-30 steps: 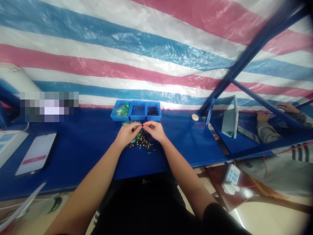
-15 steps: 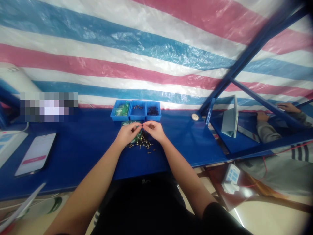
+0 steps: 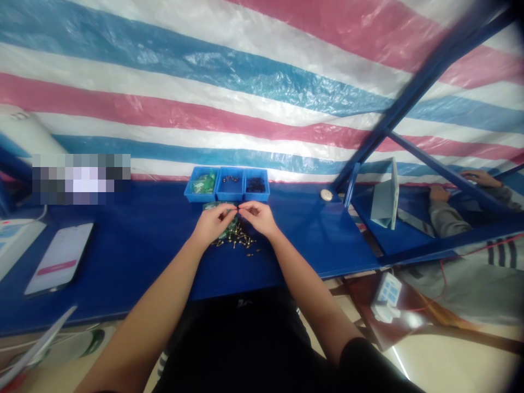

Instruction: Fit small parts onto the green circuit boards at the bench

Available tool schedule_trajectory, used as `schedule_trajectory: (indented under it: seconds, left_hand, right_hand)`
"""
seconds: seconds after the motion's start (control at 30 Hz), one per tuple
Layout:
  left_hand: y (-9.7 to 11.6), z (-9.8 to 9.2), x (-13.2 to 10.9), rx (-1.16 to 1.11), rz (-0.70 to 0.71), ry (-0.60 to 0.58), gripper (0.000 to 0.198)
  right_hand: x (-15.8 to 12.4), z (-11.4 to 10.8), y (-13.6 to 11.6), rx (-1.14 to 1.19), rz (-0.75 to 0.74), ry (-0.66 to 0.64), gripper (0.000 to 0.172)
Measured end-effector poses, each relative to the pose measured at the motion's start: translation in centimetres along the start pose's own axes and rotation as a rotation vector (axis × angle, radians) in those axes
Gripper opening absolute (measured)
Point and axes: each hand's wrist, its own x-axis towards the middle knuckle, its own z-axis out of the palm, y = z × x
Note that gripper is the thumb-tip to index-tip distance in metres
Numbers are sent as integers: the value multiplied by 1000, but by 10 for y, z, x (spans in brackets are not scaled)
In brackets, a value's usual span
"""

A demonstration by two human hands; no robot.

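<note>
My left hand and my right hand meet fingertip to fingertip above the blue table. Both are closed in a pinch, and whatever lies between the fingertips is too small to name. Under them spreads a pile of small brass-coloured metal pieces, with a green plastic bag partly hidden beneath my hands. Just behind stand three blue bins: the left bin holds green plastic packets, the middle bin a few small metal parts, and the right bin many small dark parts.
A smartphone lies on the table at left. A small round pale object sits at right, near the blue metal frame. Beyond the frame are a tablet in a stand and another person's sleeve. A striped sheet hangs behind.
</note>
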Motion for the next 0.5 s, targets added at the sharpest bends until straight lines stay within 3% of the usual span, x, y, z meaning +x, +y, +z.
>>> schedule_trajectory:
  seconds: [0.5]
  left_hand:
    - [-1, 0, 0, -8, -15, 1, 28]
  right_hand:
    - [0, -1, 1, 12, -14, -17, 29]
